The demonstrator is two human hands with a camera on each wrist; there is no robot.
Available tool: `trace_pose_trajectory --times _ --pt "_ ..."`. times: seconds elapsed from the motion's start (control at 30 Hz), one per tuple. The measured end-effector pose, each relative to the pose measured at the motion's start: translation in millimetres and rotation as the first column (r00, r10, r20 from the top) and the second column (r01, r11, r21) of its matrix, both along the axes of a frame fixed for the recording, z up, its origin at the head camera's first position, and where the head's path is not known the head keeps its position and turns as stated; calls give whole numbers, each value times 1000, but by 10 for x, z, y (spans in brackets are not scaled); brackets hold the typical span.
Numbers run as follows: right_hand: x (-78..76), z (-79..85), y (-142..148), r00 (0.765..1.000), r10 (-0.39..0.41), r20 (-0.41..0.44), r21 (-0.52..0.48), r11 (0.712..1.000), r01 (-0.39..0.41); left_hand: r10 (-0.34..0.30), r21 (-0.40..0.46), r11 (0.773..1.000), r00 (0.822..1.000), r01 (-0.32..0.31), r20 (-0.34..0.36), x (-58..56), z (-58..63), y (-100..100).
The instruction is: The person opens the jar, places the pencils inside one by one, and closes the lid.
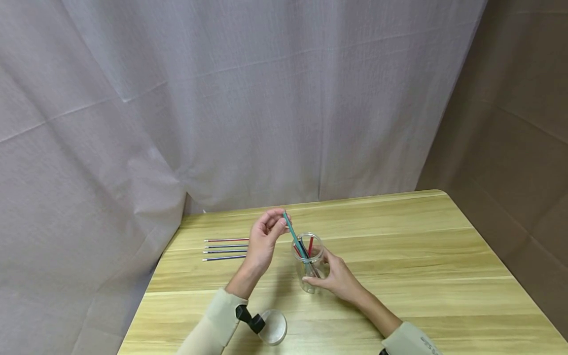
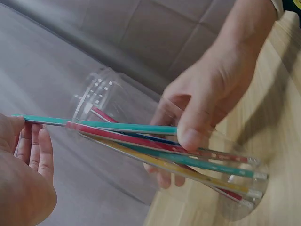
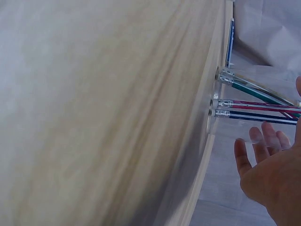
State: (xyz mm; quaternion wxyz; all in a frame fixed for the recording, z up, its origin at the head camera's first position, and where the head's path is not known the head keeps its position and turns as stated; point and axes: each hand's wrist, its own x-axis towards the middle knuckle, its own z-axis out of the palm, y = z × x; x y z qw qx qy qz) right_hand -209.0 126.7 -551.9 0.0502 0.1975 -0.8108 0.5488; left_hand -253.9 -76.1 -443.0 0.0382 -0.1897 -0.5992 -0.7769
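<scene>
My left hand [image 1: 263, 242] pinches the upper end of a teal pencil [image 1: 290, 229] between thumb and fingers. That pencil slants down through the mouth of a clear jar [image 1: 308, 287]. Round the jar's side, my right hand [image 1: 338, 279] grips with thumb and fingers spread around it. Inside lean several other pencils: red, teal, dark blue, and a yellow pencil [image 2: 188, 170] in the left wrist view. Their eraser ends rest toward the jar's bottom. In the left wrist view, the right thumb partly covers the teal pencil's lower end.
Several striped pencils [image 1: 225, 252] lie side by side on the wooden table [image 1: 421, 236], left of my left hand. A round lid [image 1: 273, 327] lies near the front, beside the left wrist. Grey cloth [image 1: 266, 98] hangs behind the table.
</scene>
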Motion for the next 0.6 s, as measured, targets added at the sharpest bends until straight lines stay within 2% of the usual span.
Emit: trace_pose_trajectory --times 0.33,0.6 --pt "9 0 2 1000 -11 15 4 1000 11 -6 -102 995 1000 6 -3 14 -94 25" --pt "5 2 7 1000 -11 11 3 1000 11 -28 -152 988 1000 28 4 33 -143 48"
